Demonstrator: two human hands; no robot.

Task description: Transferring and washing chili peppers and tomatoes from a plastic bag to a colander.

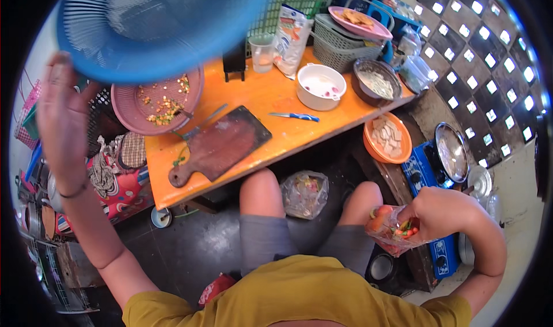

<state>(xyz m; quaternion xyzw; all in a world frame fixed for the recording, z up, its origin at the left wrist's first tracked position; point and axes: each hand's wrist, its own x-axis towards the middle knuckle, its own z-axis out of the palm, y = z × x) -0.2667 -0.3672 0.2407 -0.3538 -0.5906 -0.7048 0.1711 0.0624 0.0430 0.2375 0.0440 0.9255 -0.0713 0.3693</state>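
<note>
My left hand (65, 119) is raised at the left, at the rim of a blue plastic basket (168, 63). The basket is tilted in the air above the table and blurred, and the grip at its rim is partly hidden. At the right, my right hand (445, 212) grips a clear plastic bag (391, 240) by its mouth, over my thigh. Red chillies (408, 231) and what look like tomatoes show inside it. Below the blue basket stands a pink plastic colander (123, 111) with chopped vegetables (166, 111) and a utensil's handle in it.
On the orange table (259, 98) lie a wooden chopping board (229, 141) and a blue-handled knife (300, 116). Behind stand a white pot (320, 89) and a dark bowl (376, 78). An orange bowl of pale slices (389, 139) sits by a blue gas stove (419, 165). A plastic bag of scraps (304, 195) lies between my legs.
</note>
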